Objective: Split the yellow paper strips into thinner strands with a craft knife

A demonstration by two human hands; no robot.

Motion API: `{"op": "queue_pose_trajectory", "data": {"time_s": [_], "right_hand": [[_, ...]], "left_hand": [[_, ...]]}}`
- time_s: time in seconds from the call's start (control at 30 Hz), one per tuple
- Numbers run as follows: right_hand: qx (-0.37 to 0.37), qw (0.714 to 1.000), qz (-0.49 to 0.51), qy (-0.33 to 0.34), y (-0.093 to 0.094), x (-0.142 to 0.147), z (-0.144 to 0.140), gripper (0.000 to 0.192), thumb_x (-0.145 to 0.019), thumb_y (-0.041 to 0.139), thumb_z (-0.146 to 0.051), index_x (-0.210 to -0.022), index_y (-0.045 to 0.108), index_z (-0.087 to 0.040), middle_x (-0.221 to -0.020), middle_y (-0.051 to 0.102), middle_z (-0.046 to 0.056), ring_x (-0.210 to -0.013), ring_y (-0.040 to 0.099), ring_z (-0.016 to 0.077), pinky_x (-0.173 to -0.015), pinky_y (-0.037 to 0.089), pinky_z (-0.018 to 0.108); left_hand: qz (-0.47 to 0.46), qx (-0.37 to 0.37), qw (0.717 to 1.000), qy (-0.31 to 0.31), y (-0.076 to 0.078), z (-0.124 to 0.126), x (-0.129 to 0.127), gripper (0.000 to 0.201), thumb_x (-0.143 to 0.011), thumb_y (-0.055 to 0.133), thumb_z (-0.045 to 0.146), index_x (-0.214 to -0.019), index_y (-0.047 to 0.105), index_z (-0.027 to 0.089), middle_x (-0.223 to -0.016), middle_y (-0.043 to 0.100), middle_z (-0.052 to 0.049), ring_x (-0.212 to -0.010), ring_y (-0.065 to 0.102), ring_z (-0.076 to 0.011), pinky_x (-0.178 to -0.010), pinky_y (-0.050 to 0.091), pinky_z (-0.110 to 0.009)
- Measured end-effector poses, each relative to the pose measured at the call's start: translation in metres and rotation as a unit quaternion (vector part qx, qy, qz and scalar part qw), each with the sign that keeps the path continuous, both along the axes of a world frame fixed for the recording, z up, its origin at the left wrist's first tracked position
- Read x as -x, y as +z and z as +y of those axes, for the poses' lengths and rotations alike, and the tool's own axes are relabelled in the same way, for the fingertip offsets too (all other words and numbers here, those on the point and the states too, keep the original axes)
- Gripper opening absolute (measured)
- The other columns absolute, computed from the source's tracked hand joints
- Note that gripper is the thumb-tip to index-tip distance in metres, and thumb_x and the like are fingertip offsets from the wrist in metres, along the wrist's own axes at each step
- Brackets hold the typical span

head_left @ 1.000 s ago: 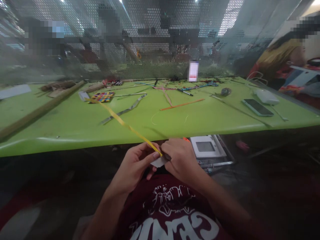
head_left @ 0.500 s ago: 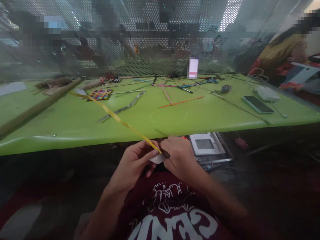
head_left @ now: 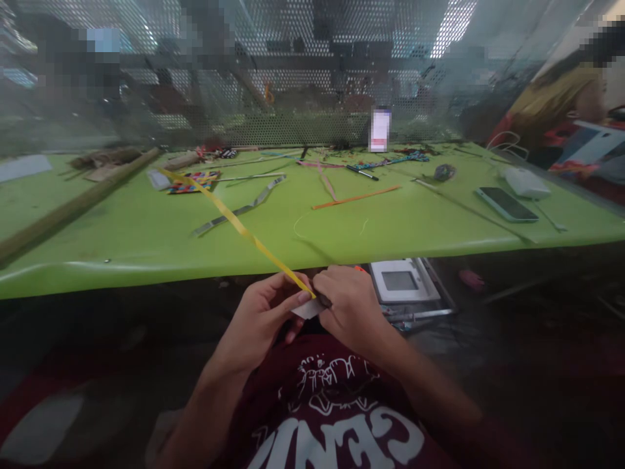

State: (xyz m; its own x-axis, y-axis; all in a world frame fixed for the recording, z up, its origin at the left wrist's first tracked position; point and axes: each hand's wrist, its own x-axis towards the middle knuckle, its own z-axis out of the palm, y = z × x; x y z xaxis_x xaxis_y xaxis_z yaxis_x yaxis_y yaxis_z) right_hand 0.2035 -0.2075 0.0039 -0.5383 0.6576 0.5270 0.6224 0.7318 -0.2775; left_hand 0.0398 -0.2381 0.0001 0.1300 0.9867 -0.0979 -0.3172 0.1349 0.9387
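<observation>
My left hand (head_left: 266, 316) and my right hand (head_left: 349, 306) meet just below the near edge of the green table (head_left: 146, 241), above my lap. Together they pinch the near end of a long yellow strip (head_left: 239, 227), which rises up and to the left over the table. A small white piece (head_left: 306, 310) shows between my fingers, under the strip's end. A small dark object sticks out at my right thumb; I cannot tell what it is.
On the table lie a grey strip (head_left: 244, 208), an orange strip (head_left: 356, 197), a pink strip (head_left: 326, 181), a multicoloured woven mat (head_left: 188, 182), a long wooden stick (head_left: 73, 208), a phone (head_left: 506, 204) and a pen (head_left: 362, 172). A white device (head_left: 403, 281) sits under the table edge. A person sits at the far right.
The far end of the yellow strip has swung a little up and to the right. My hands stay in place, still pinched on its near end.
</observation>
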Motion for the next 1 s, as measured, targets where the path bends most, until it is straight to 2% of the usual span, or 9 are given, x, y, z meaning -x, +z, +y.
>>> {"op": "queue_pose_trajectory", "data": {"time_s": [1.0], "right_hand": [[-0.014,0.999,0.032,0.014,-0.0066,0.0013,0.0025,0.011,-0.075,0.050,-0.010,-0.066,0.050,-0.016,-0.062,0.052,0.000,-0.059,0.040,0.0119,-0.059,0.024,0.026]], "left_hand": [[0.010,-0.040,0.999,-0.021,-0.0032,0.0015,0.0032,0.019,-0.079,0.075,0.013,-0.096,0.073,0.020,-0.071,0.062,0.004,-0.049,0.051,-0.0038,-0.043,0.043,-0.012]]}}
